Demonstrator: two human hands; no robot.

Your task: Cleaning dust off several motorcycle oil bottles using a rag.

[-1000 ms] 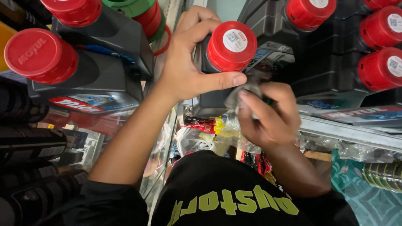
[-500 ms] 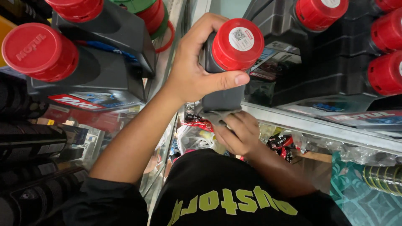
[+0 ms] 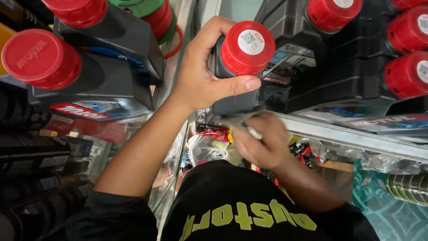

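My left hand (image 3: 198, 78) grips a dark grey bottle (image 3: 232, 105) just under its red cap (image 3: 247, 47), thumb across the front. The bottle stands upright at the edge of a glass shelf. My right hand (image 3: 261, 140) is closed on a crumpled grey cloth (image 3: 232, 119) and presses it against the bottle's lower part. The bottle's base is hidden behind the cloth and my right hand.
More dark bottles with red caps stand at the left (image 3: 42, 58) and right (image 3: 408, 73), and one has a green cap (image 3: 142, 6). A metal shelf edge (image 3: 356, 136) runs to the right. Coloured packets (image 3: 214, 131) lie below, and black tyres (image 3: 26, 151) are stacked at the left.
My right hand dropped below the shelf edge, then came back up with the cloth to the bottle's base. My left hand kept its grip on the bottle.
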